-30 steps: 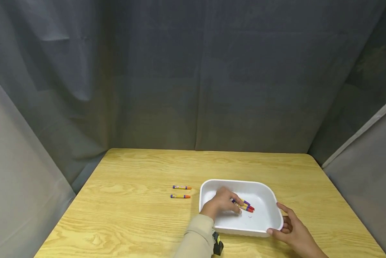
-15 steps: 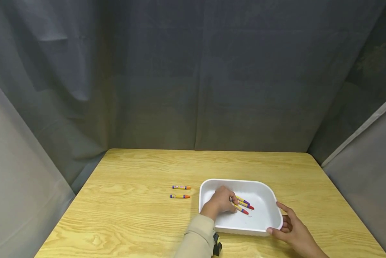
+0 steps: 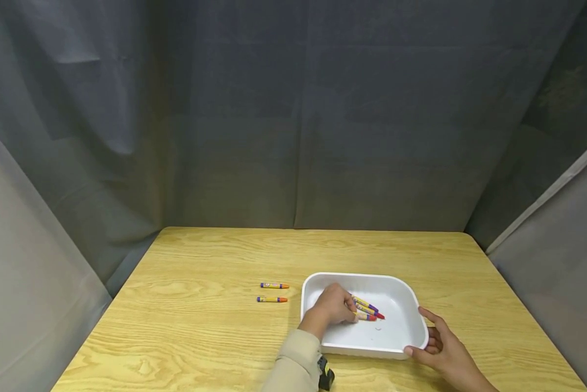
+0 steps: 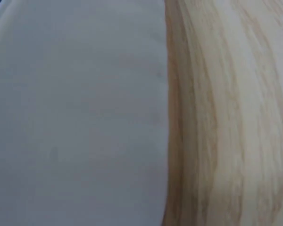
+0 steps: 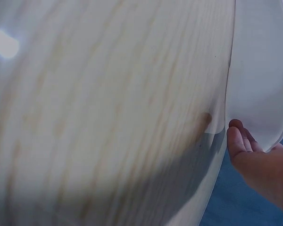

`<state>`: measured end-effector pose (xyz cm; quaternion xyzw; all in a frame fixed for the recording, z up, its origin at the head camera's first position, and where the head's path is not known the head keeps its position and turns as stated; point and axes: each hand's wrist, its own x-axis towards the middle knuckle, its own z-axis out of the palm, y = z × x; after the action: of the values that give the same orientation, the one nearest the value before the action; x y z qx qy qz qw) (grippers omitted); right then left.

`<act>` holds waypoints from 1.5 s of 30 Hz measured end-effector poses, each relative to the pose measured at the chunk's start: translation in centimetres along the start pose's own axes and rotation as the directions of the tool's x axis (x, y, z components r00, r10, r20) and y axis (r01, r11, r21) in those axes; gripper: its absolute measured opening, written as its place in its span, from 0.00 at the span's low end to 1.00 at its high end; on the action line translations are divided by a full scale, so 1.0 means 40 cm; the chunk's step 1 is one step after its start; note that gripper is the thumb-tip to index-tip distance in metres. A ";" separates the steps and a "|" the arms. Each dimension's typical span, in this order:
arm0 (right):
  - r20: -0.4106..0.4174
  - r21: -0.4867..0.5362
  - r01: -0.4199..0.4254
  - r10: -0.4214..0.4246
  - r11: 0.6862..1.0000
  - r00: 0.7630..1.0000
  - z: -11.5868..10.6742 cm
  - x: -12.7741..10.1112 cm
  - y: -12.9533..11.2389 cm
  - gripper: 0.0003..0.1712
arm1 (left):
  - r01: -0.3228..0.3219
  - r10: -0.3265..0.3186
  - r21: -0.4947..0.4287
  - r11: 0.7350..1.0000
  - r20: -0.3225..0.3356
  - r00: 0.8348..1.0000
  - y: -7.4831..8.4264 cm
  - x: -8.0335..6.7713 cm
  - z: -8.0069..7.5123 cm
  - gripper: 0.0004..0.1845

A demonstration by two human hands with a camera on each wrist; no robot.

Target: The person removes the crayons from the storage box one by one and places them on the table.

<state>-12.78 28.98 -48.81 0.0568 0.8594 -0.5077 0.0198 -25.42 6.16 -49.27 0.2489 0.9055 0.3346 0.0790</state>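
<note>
In the head view my left hand (image 3: pixel 334 306) is down inside a white plastic tray (image 3: pixel 411 296), pinching a red-tipped crayon (image 3: pixel 366 317) in a yellow wrapper. Just beyond its fingers lie a purple-tipped crayon (image 3: pixel 365 302) and another red-tipped crayon (image 3: pixel 371 311), close together on the tray floor. My right hand (image 3: pixel 445 351) grips the tray's near right corner, thumb on the near side and fingers along the right side. That grip shows in the right wrist view too, where the hand (image 5: pixel 262 165) meets the tray wall (image 5: pixel 257 70). The left wrist view does not show the left hand.
Left of the tray, two orange-tipped crayons (image 3: pixel 274 286) lie roughly parallel on the wooden table (image 3: pixel 190 326). Small crumbs (image 3: pixel 378 328) dot the tray floor. Grey curtains (image 3: pixel 234 136) hang behind the table and at both sides.
My left hand has drawn slightly left, with the red-tipped crayon separating from the others and turning more level. The right hand keeps its hold on the tray.
</note>
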 end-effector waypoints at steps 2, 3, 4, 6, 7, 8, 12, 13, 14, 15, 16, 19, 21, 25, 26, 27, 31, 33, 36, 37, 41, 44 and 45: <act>0.001 -0.003 0.000 0.000 1.000 1.000 0.001 0.001 0.000 0.54 | -0.019 0.019 0.020 1.000 0.003 1.000 -0.002 -0.001 -0.003 0.08; 0.001 0.000 0.001 -0.001 1.000 1.000 0.002 0.001 0.000 0.54 | -0.034 0.034 0.033 0.999 -0.001 0.999 -0.003 -0.002 -0.004 0.07; 0.002 0.000 0.000 0.000 1.000 1.000 0.002 0.001 0.001 0.54 | -0.052 0.053 0.047 0.998 -0.004 0.999 -0.003 -0.002 -0.005 0.07; 0.001 -0.012 -0.015 0.015 1.000 1.000 0.002 0.000 0.000 0.55 | -0.080 0.081 0.052 0.995 -0.008 0.997 -0.004 -0.004 -0.007 0.07; 0.004 -0.020 -0.023 0.024 1.000 1.000 0.002 -0.001 0.000 0.55 | -0.097 0.098 0.052 0.994 -0.012 0.995 -0.004 -0.006 -0.008 0.06; 0.007 -0.022 -0.031 0.031 0.999 0.999 0.001 -0.002 0.001 0.55 | -0.112 0.113 0.045 0.993 -0.017 0.993 -0.005 -0.007 -0.009 0.06; 0.012 -0.018 -0.034 0.034 0.999 0.999 -0.002 -0.004 0.003 0.55 | -0.134 0.133 -0.023 0.991 -0.028 0.991 -0.002 -0.018 -0.020 0.07; 0.012 -0.014 -0.034 0.034 0.999 0.999 -0.003 -0.003 0.003 0.55 | -0.140 0.139 -0.036 0.990 -0.030 0.990 -0.002 -0.019 -0.023 0.07; 0.013 -0.010 -0.032 0.032 0.999 0.999 -0.004 -0.001 0.004 0.55 | -0.143 0.141 -0.050 0.989 -0.032 0.989 -0.002 -0.021 -0.027 0.07; 0.013 -0.006 -0.029 0.029 1.000 0.999 -0.005 0.000 0.004 0.55 | -0.147 0.146 -0.060 0.987 -0.033 0.989 -0.003 -0.023 -0.030 0.07; 0.013 -0.007 -0.031 0.031 0.999 0.999 -0.006 0.001 0.004 0.55 | -0.151 0.149 -0.072 0.986 -0.034 0.988 -0.005 -0.024 -0.032 0.07; 0.014 -0.008 -0.043 0.043 0.999 0.999 -0.007 0.003 0.004 0.56 | -0.162 0.159 -0.086 0.983 -0.041 0.986 -0.009 -0.026 -0.037 0.06; 0.016 -0.010 -0.055 0.055 0.998 0.998 -0.008 0.003 0.003 0.56 | -0.158 0.154 -0.094 0.983 -0.047 0.987 -0.011 -0.030 -0.039 0.06; 0.019 -0.006 -0.067 0.067 0.998 0.998 -0.007 0.002 0.003 0.55 | -0.139 0.133 -0.112 0.984 -0.060 0.989 -0.010 -0.048 -0.052 0.06; 0.018 -0.004 -0.067 0.067 0.998 0.998 -0.008 0.001 0.004 0.55 | -0.137 0.130 -0.120 0.983 -0.062 0.990 -0.009 -0.052 -0.056 0.06; 0.017 -0.003 -0.066 0.066 0.998 0.998 -0.008 0.001 0.005 0.55 | -0.138 0.130 -0.129 0.982 -0.066 0.989 -0.008 -0.057 -0.061 0.06; 0.012 0.001 -0.063 0.063 0.998 0.998 -0.008 0.001 0.005 0.55 | -0.163 0.153 -0.150 0.975 -0.075 0.985 -0.010 -0.073 -0.079 0.06; 0.011 -0.002 -0.063 0.063 0.998 0.998 -0.009 0.002 0.002 0.56 | -0.178 0.165 -0.160 0.971 -0.086 0.982 -0.013 -0.082 -0.089 0.06; 0.011 -0.005 -0.067 0.067 0.998 0.998 -0.009 0.002 0.000 0.56 | -0.187 0.170 -0.176 0.966 -0.105 0.980 -0.016 -0.100 -0.102 0.06; 0.010 -0.005 -0.070 0.070 0.998 0.997 -0.009 0.002 -0.001 0.57 | -0.189 0.170 -0.180 0.965 -0.116 0.979 -0.018 -0.106 -0.106 0.06; 0.014 0.000 -0.077 0.077 0.997 0.997 -0.007 0.002 -0.002 0.57 | -0.206 0.178 -0.191 0.960 -0.152 0.972 -0.025 -0.130 -0.120 0.06; 0.021 0.003 -0.081 0.081 0.997 0.996 -0.006 0.003 -0.002 0.57 | -0.232 0.198 -0.199 0.952 -0.177 0.964 -0.031 -0.143 -0.130 0.06; 0.020 0.007 -0.091 0.091 0.996 0.996 -0.005 0.003 -0.002 0.57 | -0.237 0.200 -0.205 0.950 -0.185 0.962 -0.033 -0.147 -0.133 0.06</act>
<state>-12.92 29.13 -48.64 0.0910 0.8537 -0.5101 0.0514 -22.54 -0.69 -46.19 0.3094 0.8317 0.4610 -0.0046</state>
